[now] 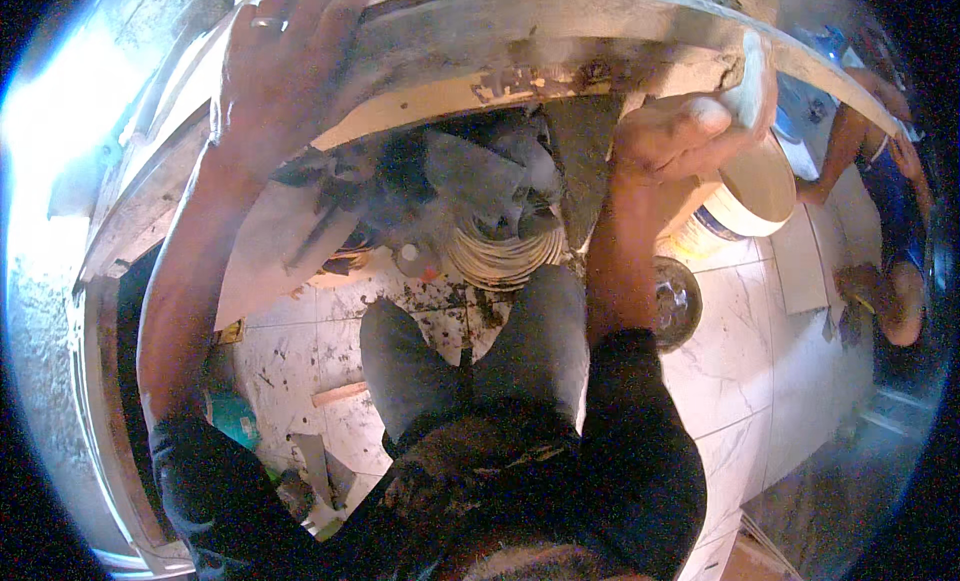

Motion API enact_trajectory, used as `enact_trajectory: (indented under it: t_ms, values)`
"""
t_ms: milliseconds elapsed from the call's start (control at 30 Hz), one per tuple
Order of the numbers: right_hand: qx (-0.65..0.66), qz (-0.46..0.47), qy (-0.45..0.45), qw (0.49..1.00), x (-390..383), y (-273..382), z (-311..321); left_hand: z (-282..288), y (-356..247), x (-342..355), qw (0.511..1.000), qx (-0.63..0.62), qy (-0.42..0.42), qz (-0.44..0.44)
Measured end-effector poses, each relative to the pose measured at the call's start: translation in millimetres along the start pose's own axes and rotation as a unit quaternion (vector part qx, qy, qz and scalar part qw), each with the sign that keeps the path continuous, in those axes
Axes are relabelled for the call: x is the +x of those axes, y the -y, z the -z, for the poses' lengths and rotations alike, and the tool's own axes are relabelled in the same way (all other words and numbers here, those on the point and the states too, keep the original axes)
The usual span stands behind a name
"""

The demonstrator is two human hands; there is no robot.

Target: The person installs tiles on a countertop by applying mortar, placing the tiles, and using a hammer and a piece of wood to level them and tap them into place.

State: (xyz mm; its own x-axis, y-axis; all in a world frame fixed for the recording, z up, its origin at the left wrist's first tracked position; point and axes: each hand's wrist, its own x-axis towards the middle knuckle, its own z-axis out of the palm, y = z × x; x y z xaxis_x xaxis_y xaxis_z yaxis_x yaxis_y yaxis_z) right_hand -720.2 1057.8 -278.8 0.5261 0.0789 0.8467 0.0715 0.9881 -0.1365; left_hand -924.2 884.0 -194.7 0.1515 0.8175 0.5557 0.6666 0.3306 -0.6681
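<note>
A long pale tile slab [560, 31] with grey mortar smears and a chipped near edge spans the top of the view. My left hand [275, 81], with a ring on one finger, lies on the slab's left part, its fingers curled over the far edge. My right hand [690, 131] grips the slab's right part, thumb pressed on the near edge. Both forearms reach up from black sleeves. My knees in grey trousers [480, 351] show below the slab.
On the white marble floor below lie a coil of white tubing [505, 256], a white bucket [755, 196], a metal bowl [677, 303], a loose tile [800, 261], a wood strip [340, 393] and rubble. Another person [890, 221] crouches at the right. A door frame [105, 401] runs down the left.
</note>
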Motion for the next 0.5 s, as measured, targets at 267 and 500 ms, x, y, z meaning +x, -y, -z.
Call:
enact_trajectory:
  t_ms: [267, 500]
  values:
    - [-0.092, 0.067, -0.107, 0.988, 24, 1, -60, 4, 2, -8, 0.999, -0.033, -0.022, 0.008]
    - [-0.119, -0.032, -0.111, 0.986, 20, -1, -58, 2, 6, -6, 0.997, -0.065, -0.034, -0.009]
